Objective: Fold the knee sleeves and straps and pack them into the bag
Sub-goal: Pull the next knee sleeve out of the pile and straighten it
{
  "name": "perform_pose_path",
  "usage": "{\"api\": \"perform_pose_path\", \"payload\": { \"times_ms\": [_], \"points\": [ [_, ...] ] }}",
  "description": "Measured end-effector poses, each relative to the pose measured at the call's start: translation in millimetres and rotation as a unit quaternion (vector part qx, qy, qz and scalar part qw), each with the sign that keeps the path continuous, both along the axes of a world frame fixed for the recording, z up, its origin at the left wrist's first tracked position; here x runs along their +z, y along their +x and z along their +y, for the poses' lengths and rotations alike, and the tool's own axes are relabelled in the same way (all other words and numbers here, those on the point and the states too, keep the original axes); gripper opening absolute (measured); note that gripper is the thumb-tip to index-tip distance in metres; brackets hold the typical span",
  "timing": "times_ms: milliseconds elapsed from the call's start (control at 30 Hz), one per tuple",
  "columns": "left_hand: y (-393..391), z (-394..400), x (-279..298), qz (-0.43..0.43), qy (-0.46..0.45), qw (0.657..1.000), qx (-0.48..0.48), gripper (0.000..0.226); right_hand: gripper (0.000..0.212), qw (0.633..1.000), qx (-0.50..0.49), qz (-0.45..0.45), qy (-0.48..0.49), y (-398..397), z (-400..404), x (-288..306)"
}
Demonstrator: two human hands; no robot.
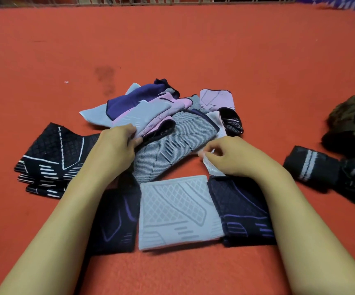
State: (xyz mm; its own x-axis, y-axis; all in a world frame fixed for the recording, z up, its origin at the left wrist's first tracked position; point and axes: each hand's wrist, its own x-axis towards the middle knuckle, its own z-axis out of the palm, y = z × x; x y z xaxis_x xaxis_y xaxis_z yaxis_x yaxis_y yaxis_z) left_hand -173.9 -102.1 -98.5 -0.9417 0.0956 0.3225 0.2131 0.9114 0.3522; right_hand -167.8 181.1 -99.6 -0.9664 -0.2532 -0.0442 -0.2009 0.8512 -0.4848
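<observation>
- A person kneels or leans over a red-covered surface, both bare forearms reaching in from the bottom of the frame toward a heap of unfolded knee sleeves at centre.
- The left hand, centre left, has its fingers curled into the edge of a grey striped sleeve at the front of the heap, seemingly to hold it steady or draw it free.
- The right hand, right of centre, pinches a pale sleeve edge between thumb and fingertips, most likely to pull that corner straight for a fold.
- Three folded sleeves lie side by side in the lower centre: a pale grey sleeve flanked by a dark purple-lined sleeve on its left and another dark purple-lined one on its right, apparently lined up ready for packing.
- A stack of black sleeves with white lines sits at middle left, kept apart from the unsorted heap.
- Rolled black straps with grey stripes rest at middle right, just beside a dark bag at the right edge; its opening cannot be made out.
- By this look the folding is partway done and nothing visibly sits in the bag.
</observation>
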Motion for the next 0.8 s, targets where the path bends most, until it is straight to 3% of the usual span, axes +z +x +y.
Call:
{"api": "perform_pose_path", "payload": {
  "times_ms": [67, 133, 267, 400, 500, 667, 733, 800],
  "points": [
    [-1, -2, -2, 0.001, -0.007, 1.0, -0.002, 0.012, 0.022, 1.0, -0.001, 0.001, -0.002, 0, -1, 1],
    [-1, 0, -3, 0.005, -0.007, 1.0, 0.0, 0.035, 0.021, 1.0, 0.002, -0.002, -0.005, 1, -1, 1],
    [-4, 4, -13, 0.056, -0.008, 0.998, -0.001, 0.025, 0.021, 1.0, 0.002, 0.001, -0.006, 2, -2, 1],
    [-8, 4, -13, 0.076, -0.005, 0.996, 0.056, 0.03, 0.021, 1.0, -0.003, 0.008, -0.01, 1, -3, -1],
    [-10, 2, -12, 0.078, 0.038, 0.992, 0.086, 0.029, 0.021, 1.0, -0.005, 0.017, -0.009, 0, -4, 0],
    [2, 12, 8, 0.16, 0.24, 0.956, 0.056, 0.014, 0.015, 0.996, -0.019, 0.082, -0.038, -3, -5, 0],
    [5, 21, 19, 0.132, 0.391, 0.911, -0.016, 0.018, 0.011, 0.989, -0.03, 0.101, -0.1, -2, -7, 4],
    [10, 31, 28, 0.004, 0.54, 0.833, -0.121, 0.015, 0.013, 0.971, -0.036, 0.086, -0.22, 1, -11, 13]
  ]
}}
